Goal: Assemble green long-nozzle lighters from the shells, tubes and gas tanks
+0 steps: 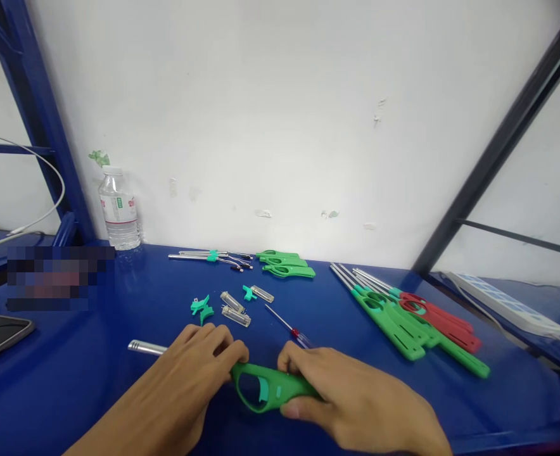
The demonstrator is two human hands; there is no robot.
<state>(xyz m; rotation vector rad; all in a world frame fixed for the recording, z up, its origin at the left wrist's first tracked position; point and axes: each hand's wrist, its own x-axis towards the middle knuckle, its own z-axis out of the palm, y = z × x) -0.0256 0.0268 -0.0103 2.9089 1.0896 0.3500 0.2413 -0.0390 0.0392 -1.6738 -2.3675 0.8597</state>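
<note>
Lighter (pixel 274 380) is held crosswise between both hands: its barrel end is grasped by the left hand (pixel 204 358), palm down, fingers curled; its handle is clamped between the right hand's (pixel 356 396) thumb and fingers. Beyond the lighter, transparent tanks (pixel 235 316) are noted, contents unclear; far left of it, a bottle (pixel 120 212) of clear liquid.

This looks like a small assembly or repair workspace, perhaps in a workshop. A blue table (pixel 156 285) between metal frame posts (pixel 56 114) stands against a scuffed white wall (pixel 270 114). On it lie 1 screwdriver (pixel 295 332), loose lighter parts (pixel 235 310), empty-looking green casings (pixel 287 263) and a fan of green and red lighters (pixel 417 316).
</note>
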